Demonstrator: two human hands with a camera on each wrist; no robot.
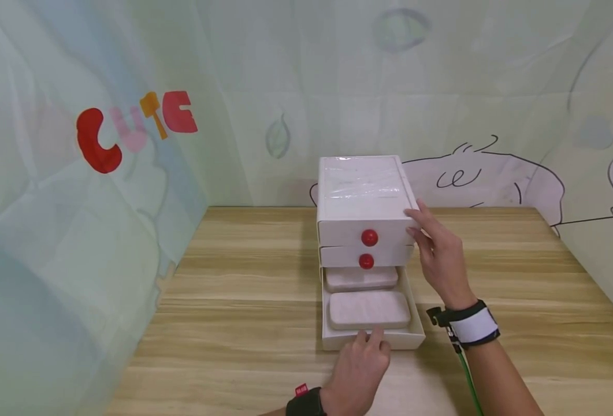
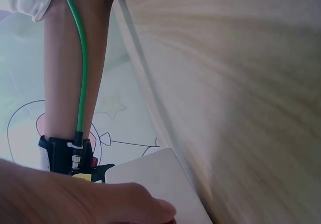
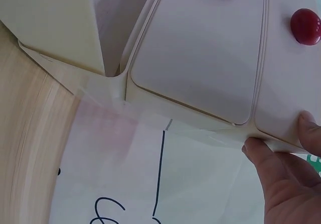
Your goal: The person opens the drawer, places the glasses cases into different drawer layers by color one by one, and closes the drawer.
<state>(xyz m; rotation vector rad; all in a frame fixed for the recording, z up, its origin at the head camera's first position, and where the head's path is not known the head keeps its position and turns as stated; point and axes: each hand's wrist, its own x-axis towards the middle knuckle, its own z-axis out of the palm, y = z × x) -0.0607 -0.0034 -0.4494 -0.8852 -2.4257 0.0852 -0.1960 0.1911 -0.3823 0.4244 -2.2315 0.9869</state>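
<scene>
A white three-drawer box [image 1: 360, 184] stands on the table, its bottom drawer [image 1: 407, 342] pulled out toward me. Inside that drawer lie two pale, rounded rectangular blocks [image 1: 370, 309], one behind the other. My left hand [image 1: 357, 372] is at the drawer's front, its fingers around the knob there. In the left wrist view a sliver of the red knob [image 2: 169, 222] shows under the thumb; the rest is hidden. At the box's upper right front corner my right hand [image 1: 443, 260] grips it, thumb on the front and fingers along the side, as the right wrist view shows.
The upper two drawers are closed, each with a red knob [image 1: 370, 237]. Wood-grain tabletop [image 1: 233, 289] extends on both sides of the box. A printed cloth backdrop [image 1: 296, 75] hangs behind and at the sides. A green cable [image 1: 468, 375] runs along the right forearm.
</scene>
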